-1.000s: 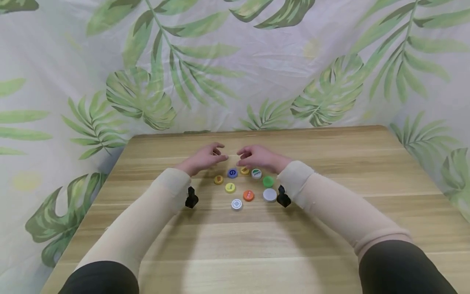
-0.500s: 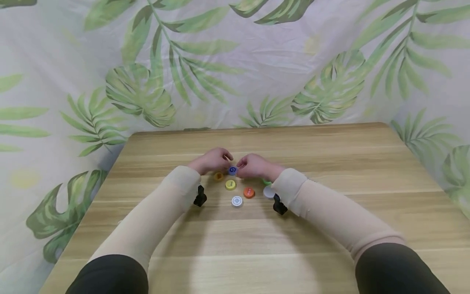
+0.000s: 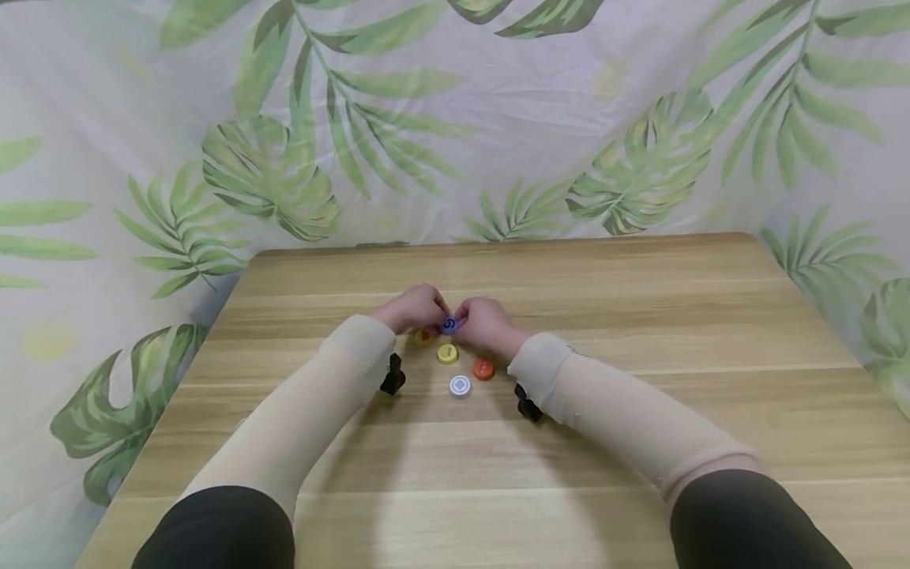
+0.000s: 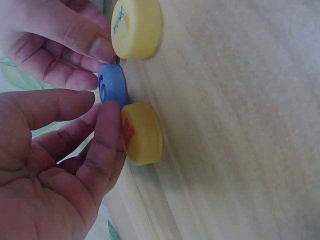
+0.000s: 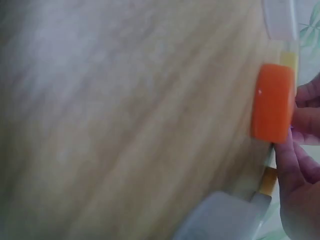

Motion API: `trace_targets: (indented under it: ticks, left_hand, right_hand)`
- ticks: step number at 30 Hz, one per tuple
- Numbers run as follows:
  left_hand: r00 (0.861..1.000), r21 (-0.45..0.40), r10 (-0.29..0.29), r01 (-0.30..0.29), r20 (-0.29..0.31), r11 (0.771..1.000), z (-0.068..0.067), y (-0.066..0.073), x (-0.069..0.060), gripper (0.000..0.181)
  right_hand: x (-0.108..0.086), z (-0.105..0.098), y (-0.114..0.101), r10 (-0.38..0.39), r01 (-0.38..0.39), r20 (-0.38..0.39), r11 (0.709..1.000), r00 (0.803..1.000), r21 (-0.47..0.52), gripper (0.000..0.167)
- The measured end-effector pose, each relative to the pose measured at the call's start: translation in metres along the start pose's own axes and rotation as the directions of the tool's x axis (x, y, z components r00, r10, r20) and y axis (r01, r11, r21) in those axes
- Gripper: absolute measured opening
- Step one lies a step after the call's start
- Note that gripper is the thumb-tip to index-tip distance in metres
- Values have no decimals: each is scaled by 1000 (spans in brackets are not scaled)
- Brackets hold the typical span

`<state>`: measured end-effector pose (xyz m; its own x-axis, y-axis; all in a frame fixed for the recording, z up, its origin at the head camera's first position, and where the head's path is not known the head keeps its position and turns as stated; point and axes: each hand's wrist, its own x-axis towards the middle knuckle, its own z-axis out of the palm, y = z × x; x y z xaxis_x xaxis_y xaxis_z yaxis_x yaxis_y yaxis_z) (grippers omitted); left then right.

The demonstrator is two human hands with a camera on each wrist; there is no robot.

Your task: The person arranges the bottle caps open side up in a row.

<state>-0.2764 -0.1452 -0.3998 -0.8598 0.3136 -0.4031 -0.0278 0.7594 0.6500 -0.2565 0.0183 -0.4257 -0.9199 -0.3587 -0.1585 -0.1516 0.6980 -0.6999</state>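
Note:
A blue bottle cap lies between the two hands in the head view. My left hand holds its left side with curled fingers; in the left wrist view a fingertip touches the blue cap's edge. My right hand pinches at the opposite side, its thumb and fingers bent close to the cap. Under the left hand sits a yellow-orange cap with a red mark. Nearer the body are a yellow cap, an orange cap and a white cap.
The wooden table spreads around the caps, with a leaf-patterned cloth behind it. A greyish cap shows at the bottom of the right wrist view. Black wrist cameras hang below both cuffs.
Both hands have come down and inward onto the blue cap, their fingers closing in from either side. The right forearm now covers the green and pale caps at right.

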Motion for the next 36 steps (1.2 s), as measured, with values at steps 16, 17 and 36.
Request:
trace_targets:
  ticks: [16, 17, 36]
  left_hand:
    - [996, -341, 37, -64, -84, 938, -13, -13, 0, 29]
    - [996, -365, 39, -68, -86, 929, -13, -14, 0, 29]
    - [943, -674, -106, -144, -315, 724, -33, -31, -12, 17]
  right_hand:
    - [13, -10, -8, -231, 224, -68, 970, 971, -97, 15]
    - [14, -10, -9, -225, 221, -68, 973, 972, -71, 16]
    - [43, -6, -43, -39, 92, -139, 910, 989, 403, 18]
